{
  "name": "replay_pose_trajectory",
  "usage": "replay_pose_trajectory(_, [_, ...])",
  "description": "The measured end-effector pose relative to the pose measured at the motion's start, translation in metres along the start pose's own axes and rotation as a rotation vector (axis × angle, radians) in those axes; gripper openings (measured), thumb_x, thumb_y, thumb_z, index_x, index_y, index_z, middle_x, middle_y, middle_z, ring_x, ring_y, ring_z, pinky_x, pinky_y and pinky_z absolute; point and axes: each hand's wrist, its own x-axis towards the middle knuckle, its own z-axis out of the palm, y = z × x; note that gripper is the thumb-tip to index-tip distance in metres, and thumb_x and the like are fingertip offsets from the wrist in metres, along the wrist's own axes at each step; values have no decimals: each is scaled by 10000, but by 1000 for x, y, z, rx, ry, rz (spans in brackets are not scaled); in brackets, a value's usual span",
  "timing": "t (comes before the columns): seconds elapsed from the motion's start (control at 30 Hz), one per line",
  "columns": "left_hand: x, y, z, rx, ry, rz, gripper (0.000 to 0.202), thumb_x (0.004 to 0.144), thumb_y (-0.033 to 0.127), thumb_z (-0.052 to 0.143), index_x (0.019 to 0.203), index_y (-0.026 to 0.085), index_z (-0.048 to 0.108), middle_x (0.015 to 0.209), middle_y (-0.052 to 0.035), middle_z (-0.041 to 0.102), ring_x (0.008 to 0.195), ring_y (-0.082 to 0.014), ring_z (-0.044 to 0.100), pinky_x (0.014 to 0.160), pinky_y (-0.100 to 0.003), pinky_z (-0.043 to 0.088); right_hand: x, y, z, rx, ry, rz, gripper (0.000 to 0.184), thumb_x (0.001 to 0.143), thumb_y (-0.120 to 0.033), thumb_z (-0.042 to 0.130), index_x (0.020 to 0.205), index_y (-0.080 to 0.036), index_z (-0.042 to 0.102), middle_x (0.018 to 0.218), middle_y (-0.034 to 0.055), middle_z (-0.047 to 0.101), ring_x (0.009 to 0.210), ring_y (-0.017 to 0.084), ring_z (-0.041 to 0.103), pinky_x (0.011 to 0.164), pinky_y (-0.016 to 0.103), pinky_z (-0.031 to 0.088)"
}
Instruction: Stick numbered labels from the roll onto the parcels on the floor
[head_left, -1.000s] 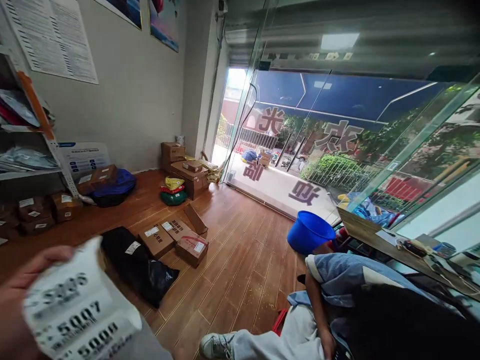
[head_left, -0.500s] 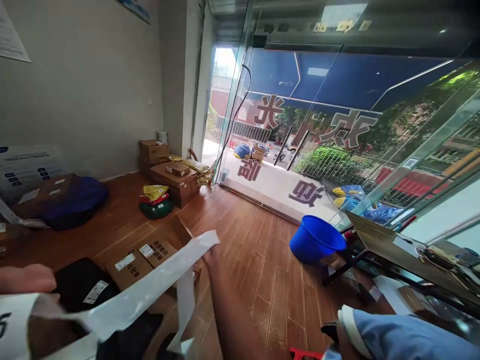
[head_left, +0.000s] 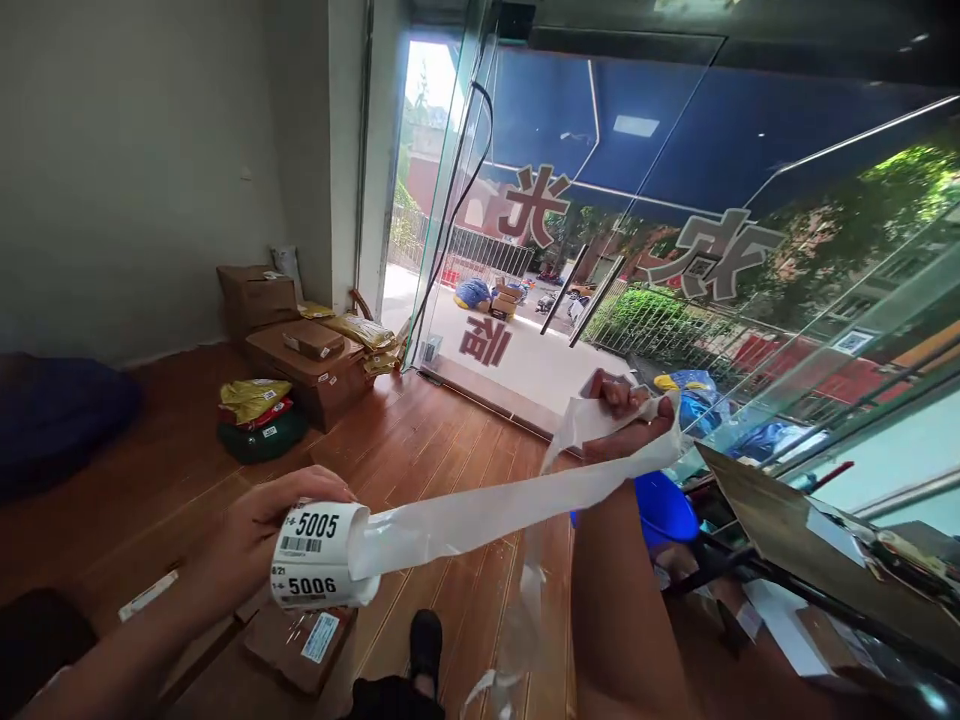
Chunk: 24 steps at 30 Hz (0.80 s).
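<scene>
My left hand (head_left: pixel 259 515) is closed around a roll of white number labels (head_left: pixel 319 550), printed 5005 and 5006 with barcodes. A long strip of pale backing paper (head_left: pixel 465 520) runs from the roll across to my right hand (head_left: pixel 630 420). That hand is closed on the strip, bunched and looped between its fingers, at the height of the glass door. Its loose end hangs down beside my right forearm towards the floor. Below the roll lies a brown parcel (head_left: pixel 300 640) with a white label.
Boxes (head_left: pixel 300 360) and yellow mailers (head_left: pixel 360 330) are stacked by the wall, with wrapped parcels (head_left: pixel 262 425) in front. A blue bin (head_left: pixel 667 505) stands right, partly behind my arm, next to a cluttered table (head_left: pixel 787 520). Glass doors (head_left: pixel 525 280) lie ahead; my foot (head_left: pixel 426 645) is below.
My right hand has moved right and up, pulling the strip with it. My left hand and the label roll have come further into view from the left edge. The view has shifted.
</scene>
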Motion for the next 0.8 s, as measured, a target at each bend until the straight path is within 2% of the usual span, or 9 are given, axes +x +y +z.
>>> replay_pose_trajectory(0.1, [43, -37, 43, -54, -22, -2, 80, 654, 253, 724, 695, 189, 750, 824, -53, 718, 762, -197, 668, 679, -246, 526, 60, 34, -34, -206, -85, -44, 435, 761, -537, 536, 504, -238, 352, 507, -85, 289, 492, 100, 324, 819, 383, 499])
replay_pose_trajectory(0.2, [79, -72, 87, -148, 55, -72, 83, 631, 226, 757, 713, 214, 764, 926, -70, 717, 783, -199, 673, 665, -251, 529, 104, 87, -75, -471, -232, 87, 305, 689, -457, 615, 546, -243, 450, 547, -56, 399, 547, 138, 392, 828, 444, 483])
replay_pose_trajectory(0.3, [106, -100, 126, -191, 129, -112, 116, 643, 224, 744, 754, 227, 778, 980, -86, 714, 824, -210, 675, 675, -267, 533, 122, 143, -108, -809, -440, 247, 95, 604, -229, 645, 696, -209, 631, 670, 24, 553, 740, 226, 508, 910, 511, 427])
replay_pose_trajectory(0.4, [124, -116, 150, -121, 178, -191, 184, 671, 216, 709, 837, 240, 783, 1005, -93, 708, 867, -218, 673, 723, -289, 535, 100, 187, -115, -1110, -802, 342, 367, 632, -140, 558, 975, -165, 688, 1019, 137, 632, 1053, 303, 519, 1014, 536, 357])
replay_pose_trajectory(0.47, [133, -121, 158, -4, 223, -206, 226, 702, 180, 667, 880, 265, 779, 1031, -82, 703, 910, -213, 665, 772, -290, 522, 65, 206, -105, -880, -1058, 502, 416, 744, -168, 506, 1137, -178, 642, 1216, 139, 600, 1138, 271, 530, 984, 456, 426])
replay_pose_trajectory(0.53, [140, -124, 159, 96, 218, -197, 273, 753, 162, 602, 920, 294, 772, 1061, -70, 695, 956, -207, 651, 812, -289, 506, 25, 216, -91, -528, -1194, 815, 351, 865, -289, 469, 1172, -215, 622, 1144, 103, 659, 1021, 226, 621, 821, 360, 521])
replay_pose_trajectory(0.6, [144, -127, 157, 127, 191, -221, 305, 794, 168, 542, 942, 310, 767, 1085, -65, 684, 997, -209, 633, 849, -297, 494, -11, 224, -79, -395, -1160, 934, 322, 842, -385, 580, 1107, -220, 660, 1041, 82, 699, 915, 208, 650, 725, 303, 523])
replay_pose_trajectory(0.67, [145, -132, 153, 62, 187, -308, 276, 782, 194, 556, 915, 293, 776, 1087, -71, 678, 1040, -227, 611, 886, -311, 478, -35, 233, -73, -329, -1019, 1038, 312, 778, -432, 676, 996, -209, 696, 916, 64, 721, 798, 183, 655, 679, 280, 513])
replay_pose_trajectory(0.8, [135, -156, 150, -607, 431, -572, 347, 681, 318, 633, 999, 246, 751, 1098, -82, 688, 1011, -252, 624, 837, -331, 497, -58, 253, -76, -297, -788, 1234, 319, 686, -462, 762, 846, -190, 718, 773, 54, 722, 713, 175, 656, 653, 282, 517])
